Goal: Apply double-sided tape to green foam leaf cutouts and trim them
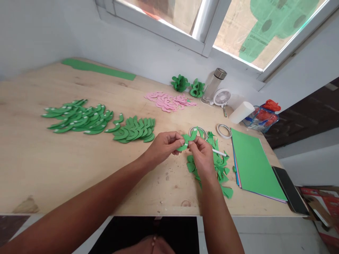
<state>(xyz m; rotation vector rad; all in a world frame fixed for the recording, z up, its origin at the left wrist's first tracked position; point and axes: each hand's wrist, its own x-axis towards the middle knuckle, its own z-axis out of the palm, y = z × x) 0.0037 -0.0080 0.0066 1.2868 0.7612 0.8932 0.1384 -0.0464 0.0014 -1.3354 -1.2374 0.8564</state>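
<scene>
Between my two hands, above the table's middle, is a curved green paper cutout with small white patches on it. My left hand pinches its left side between thumb and fingers. On the other side, my right hand has thumb and fingertips closed on the same paper. To the left lies a stack of green curved cutouts, and farther left a spread pile of similar cutouts, many bearing white patches. A roll of tape lies just behind my right hand, partly covered. Green paper scraps lie beside that hand.
Pink paper cutouts and two green paper balls are near the wall. A glass bottle, a small white fan and another tape roll stand or lie rightward. Stacked coloured sheets and a phone occupy the right.
</scene>
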